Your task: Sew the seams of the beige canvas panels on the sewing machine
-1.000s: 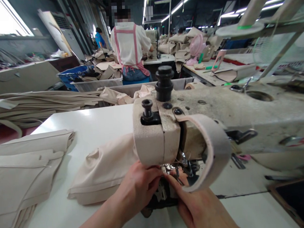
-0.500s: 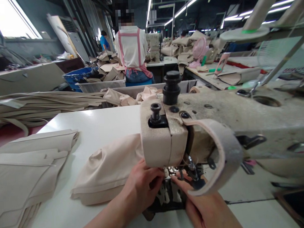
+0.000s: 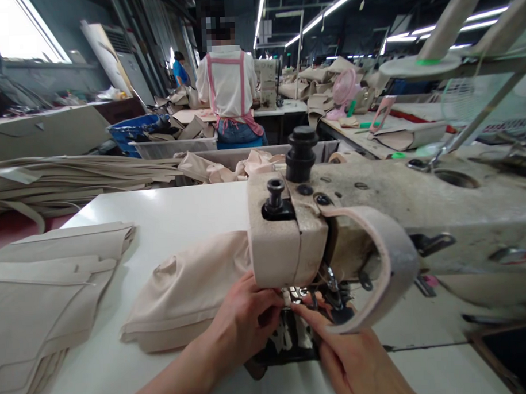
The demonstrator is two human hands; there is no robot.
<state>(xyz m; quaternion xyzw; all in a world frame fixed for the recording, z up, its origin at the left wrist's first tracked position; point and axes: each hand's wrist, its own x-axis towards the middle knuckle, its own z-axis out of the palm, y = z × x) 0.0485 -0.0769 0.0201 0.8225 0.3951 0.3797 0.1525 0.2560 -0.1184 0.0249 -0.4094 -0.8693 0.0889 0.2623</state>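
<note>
A worn beige sewing machine point(image 3: 276, 248) stands before me, with a curved strap-like piece point(image 3: 392, 261) on its head. A soft beige fabric piece point(image 3: 184, 291) lies on the white table, bunched, and runs in beside the needle area. My left hand point(image 3: 245, 312) is closed in a pinch on the fabric's edge, left of the presser foot. Close to the presser foot, my right hand point(image 3: 348, 349) has its index finger stretched out toward the left fingertips; its other fingers are partly hidden behind the strap and metal parts. The stitching point itself is mostly hidden.
Flat beige cut pieces point(image 3: 46, 308) lie stacked at the left. Behind them are long beige strips point(image 3: 94, 183) and a grey bin point(image 3: 170, 148) near more fabric. Ahead, a person in a pink apron point(image 3: 231, 89) sits facing away. A thread cone point(image 3: 450, 18) stands upper right.
The view has shifted slightly, so the machine sits a little farther right. My right index finger has edged left, closer to the left fingertips. My left hand keeps its pinch on the fabric.
</note>
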